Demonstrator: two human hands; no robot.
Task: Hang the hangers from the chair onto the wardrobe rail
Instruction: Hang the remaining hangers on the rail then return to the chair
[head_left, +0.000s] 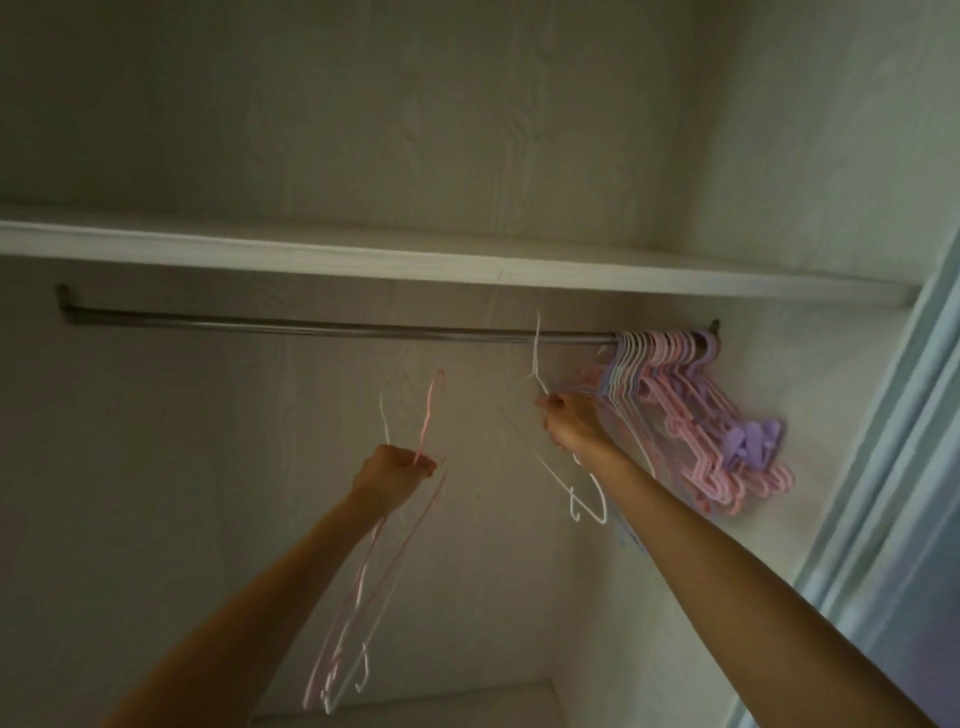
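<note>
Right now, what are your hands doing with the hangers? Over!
Left hand grips pink and white hangers. Right hand lifts white hanger, hook at rail. Hung bunch crowds rail's right end; rest bare.

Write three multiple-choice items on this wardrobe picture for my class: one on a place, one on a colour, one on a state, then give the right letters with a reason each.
1. Where on the rail is the hung bunch of hangers? A left end B middle C right end
2. What colour is the hanger in the right hand? A white B black C green
3. The left hand is: A flat open B gripping hangers C out of view

Answers: 1 C, bunch sits by the right bracket. 2 A, its wire is white. 3 B, fingers curl round pink and white hangers.
</note>
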